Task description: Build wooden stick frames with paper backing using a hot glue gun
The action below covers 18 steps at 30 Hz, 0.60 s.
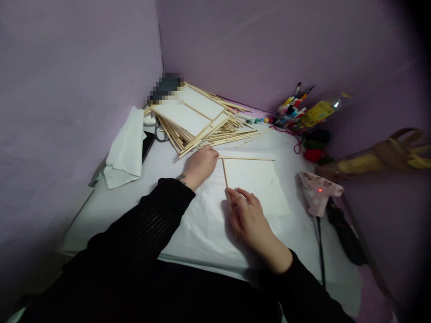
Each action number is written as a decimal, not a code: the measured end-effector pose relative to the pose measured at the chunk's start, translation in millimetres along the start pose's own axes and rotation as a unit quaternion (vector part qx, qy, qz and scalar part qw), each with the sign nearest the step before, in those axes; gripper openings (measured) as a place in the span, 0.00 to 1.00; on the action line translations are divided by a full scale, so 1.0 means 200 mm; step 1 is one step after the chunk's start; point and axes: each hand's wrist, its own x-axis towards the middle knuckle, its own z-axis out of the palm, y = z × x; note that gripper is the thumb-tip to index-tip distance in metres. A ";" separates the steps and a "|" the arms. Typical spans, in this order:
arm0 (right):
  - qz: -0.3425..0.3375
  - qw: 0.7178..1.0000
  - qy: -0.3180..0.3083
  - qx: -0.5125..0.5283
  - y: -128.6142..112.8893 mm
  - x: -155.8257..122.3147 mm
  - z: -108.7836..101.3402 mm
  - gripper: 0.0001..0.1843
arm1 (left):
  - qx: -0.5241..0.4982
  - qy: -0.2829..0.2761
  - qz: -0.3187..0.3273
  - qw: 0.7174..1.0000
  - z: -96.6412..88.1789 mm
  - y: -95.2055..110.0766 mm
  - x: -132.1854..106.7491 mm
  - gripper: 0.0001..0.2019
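Observation:
A square of white paper (269,190) lies on the white-covered table. Along its far edge runs a thin wooden stick (251,159), and my left hand (203,165) pinches that stick's left end. A second wooden stick (225,172) follows the paper's left edge, meeting the first one near its left end. My right hand (247,215) has its fingers closed on the near part of this second stick, hiding its lower end. Whether the two sticks are joined cannot be made out.
Behind my left hand is a pile of stick frames with white panels (198,117) and loose sticks (232,130). A folded white cloth (126,150) lies left. On the right are a glue gun (318,193) with a lit red light, its cord (321,251), yarn (313,154) and pens (292,110).

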 end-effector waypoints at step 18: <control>-0.008 0.998 0.012 0.067 0.03 0.01 0.00 0.27 | -0.044 -0.035 0.117 0.991 -0.04 0.07 -0.03 0.12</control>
